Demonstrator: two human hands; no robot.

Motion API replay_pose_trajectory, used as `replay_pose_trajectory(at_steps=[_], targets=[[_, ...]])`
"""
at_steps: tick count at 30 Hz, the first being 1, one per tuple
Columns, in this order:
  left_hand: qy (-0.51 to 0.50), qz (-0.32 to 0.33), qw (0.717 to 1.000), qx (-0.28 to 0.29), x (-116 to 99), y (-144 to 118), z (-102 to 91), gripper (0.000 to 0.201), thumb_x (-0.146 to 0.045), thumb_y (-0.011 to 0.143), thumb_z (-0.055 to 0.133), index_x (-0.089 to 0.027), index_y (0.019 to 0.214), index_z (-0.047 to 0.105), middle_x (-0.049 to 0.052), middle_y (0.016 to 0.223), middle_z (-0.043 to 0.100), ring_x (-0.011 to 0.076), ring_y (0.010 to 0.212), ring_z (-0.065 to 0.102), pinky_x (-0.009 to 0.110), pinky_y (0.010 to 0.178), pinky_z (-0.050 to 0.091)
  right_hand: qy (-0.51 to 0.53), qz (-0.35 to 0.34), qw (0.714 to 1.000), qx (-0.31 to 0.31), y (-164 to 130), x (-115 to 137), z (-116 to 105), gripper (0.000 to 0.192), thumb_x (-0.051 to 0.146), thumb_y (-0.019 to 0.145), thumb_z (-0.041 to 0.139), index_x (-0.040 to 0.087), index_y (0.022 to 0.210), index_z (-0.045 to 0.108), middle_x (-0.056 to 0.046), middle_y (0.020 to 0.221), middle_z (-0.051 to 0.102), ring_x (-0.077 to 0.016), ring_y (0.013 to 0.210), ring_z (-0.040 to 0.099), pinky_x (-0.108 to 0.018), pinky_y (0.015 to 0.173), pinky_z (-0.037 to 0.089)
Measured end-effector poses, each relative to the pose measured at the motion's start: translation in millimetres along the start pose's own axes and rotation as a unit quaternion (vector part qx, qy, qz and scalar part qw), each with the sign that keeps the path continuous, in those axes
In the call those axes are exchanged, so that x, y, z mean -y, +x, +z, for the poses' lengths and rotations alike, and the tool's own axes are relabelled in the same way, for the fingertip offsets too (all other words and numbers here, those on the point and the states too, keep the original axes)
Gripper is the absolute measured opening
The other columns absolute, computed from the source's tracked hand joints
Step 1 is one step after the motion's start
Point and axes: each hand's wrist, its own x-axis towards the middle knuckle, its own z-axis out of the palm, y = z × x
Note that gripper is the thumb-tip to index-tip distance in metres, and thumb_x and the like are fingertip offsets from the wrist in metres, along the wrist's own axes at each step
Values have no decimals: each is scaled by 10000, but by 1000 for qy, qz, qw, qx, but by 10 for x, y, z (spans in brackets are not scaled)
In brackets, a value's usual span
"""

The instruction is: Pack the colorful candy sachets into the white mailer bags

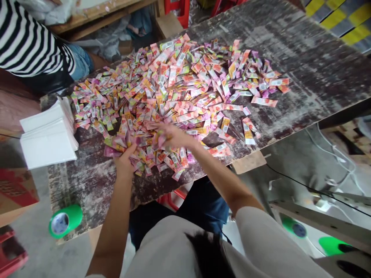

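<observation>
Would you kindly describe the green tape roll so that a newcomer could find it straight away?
Start at the worn dark table heaped with colourful sachets. Follow its near edge left, past the white paper stack, to the corner. The green tape roll lies there on its side, the only plain green round thing on the tabletop.

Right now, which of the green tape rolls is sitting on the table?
The green tape roll at the table's near left corner, beside the white paper stack. The other green rolls lie on the floor to the right.

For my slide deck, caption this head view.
Both hands, left and right, gather colourful sachets on a worn table.
</observation>
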Motion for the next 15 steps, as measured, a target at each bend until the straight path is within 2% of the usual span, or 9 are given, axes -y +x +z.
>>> replay_pose_trajectory(at_steps=[1,2,4,7,9,12,14,15], targets=[[-8,8,1000,-13,14,-99,-18,286,-206,584,800,-220,841,675,-21,734,701,203,776,726,304,750,598,-5,-1,999,50,-83,5,191,259,313,667,754,224,909,731,-30,1109,717,-266,1071,657,-481,1016,508],[-15,23,999,-27,45,-187,-30,263,-200,578,797,-226,813,681,-17,738,712,216,796,731,313,751,601,2,14,998,62,-149,-13,382,238,302,659,749,243,889,734,-15,1061,731,-264,1040,670,-466,995,527],[-15,32,999,-27,147,-328,-70,320,-203,558,825,-245,852,704,-6,829,749,236,901,735,326,796,603,37,56,997,38,-245,-90,720,221,306,634,757,280,853,737,23,955,746,-251,976,691,-429,942,564],[-5,-22,1000,22,324,-443,-214,498,-230,478,901,-245,941,716,16,919,768,241,954,730,331,836,597,90,104,990,29,-346,-179,1030,162,344,620,747,305,776,726,56,812,730,-236,868,702,-399,847,599],[-11,-68,996,49,402,-446,-339,516,-234,447,917,-229,922,717,22,905,768,231,913,735,323,831,594,100,107,987,61,-395,-170,1096,124,310,607,739,293,726,710,49,776,721,-235,831,701,-384,821,599],[-34,-94,995,22,379,-300,-500,349,-276,521,875,-222,823,708,14,830,756,206,837,735,309,799,593,74,61,991,89,-414,-109,1003,177,219,563,771,264,720,702,10,854,736,-243,911,702,-369,884,575],[-44,-92,995,-9,264,-100,-561,217,-343,617,810,-216,738,682,10,734,725,188,754,724,302,751,595,77,65,992,72,-371,-110,827,188,255,619,766,251,795,703,-14,913,736,-230,932,701,-385,894,573],[-47,-84,995,-19,188,20,-567,195,-360,656,779,-210,693,659,7,681,699,177,704,711,297,722,594,96,86,991,36,-329,-136,717,194,305,668,744,242,846,696,-23,926,733,-218,914,704,-395,883,578]])
